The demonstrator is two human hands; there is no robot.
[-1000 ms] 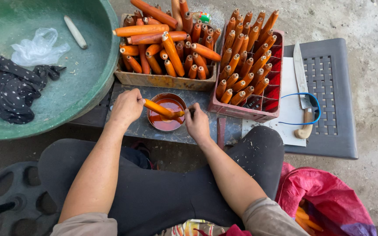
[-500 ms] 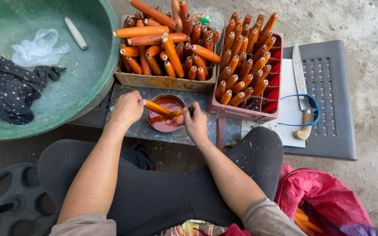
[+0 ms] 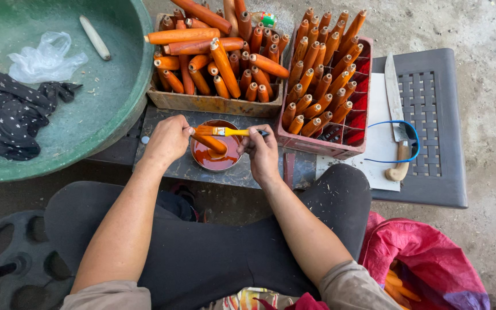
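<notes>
An orange peg (image 3: 209,142) lies slanted over a small bowl (image 3: 214,152) of red-orange paint, its lower end down in the bowl. The left hand (image 3: 166,142) has its fingers closed round the peg's upper end. The right hand (image 3: 262,150) pinches a yellow-handled brush (image 3: 225,131), fingers closed on the handle, bristles laid across the peg (both hands meet right over the bowl). The bowl sits on a dark slab (image 3: 167,166) just in front of the person's knees. Behind it, a wooden box (image 3: 213,103) holds painted pegs piled loosely; to its right a red crate (image 3: 340,143) holds more, standing in rows. Further right a knife (image 3: 396,109) rests on a grey stool (image 3: 443,172). To the left is a green basin (image 3: 110,109) holding a dark cloth (image 3: 12,115) and a clear bag (image 3: 44,57).
</notes>
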